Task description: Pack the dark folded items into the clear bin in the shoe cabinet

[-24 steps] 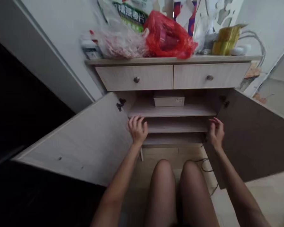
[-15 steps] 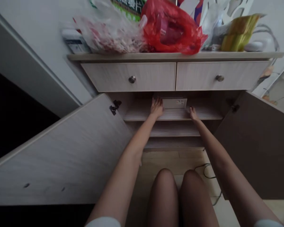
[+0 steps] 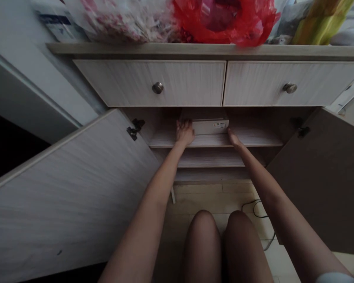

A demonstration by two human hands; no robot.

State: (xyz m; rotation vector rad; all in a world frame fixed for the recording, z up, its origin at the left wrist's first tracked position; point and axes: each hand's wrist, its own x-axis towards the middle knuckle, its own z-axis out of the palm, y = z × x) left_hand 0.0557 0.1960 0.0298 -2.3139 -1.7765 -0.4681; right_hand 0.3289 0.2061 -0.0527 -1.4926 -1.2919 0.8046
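A pale cardboard box [image 3: 211, 127] with a small label lies on the upper shelf [image 3: 224, 140] inside the open cabinet. My left hand [image 3: 185, 132] reaches in at the box's left end and hides that end from view. My right hand [image 3: 233, 137] rests its fingertips at the shelf's front edge, close to the box's lower right corner. Neither hand clearly grips the box. The back of the shelf is in shadow.
Both cabinet doors swing wide: a pale left door [image 3: 76, 200] and a shadowed right door [image 3: 318, 184]. Above are two drawers with round knobs. A red plastic bag [image 3: 224, 19] and other packets sit on top. A black cable [image 3: 255, 208] lies on the floor by my knees.
Both hands have moved from the lower shelf's sides up and inward to the box on the upper shelf. The view has tilted lower and closer. The box has not visibly moved.
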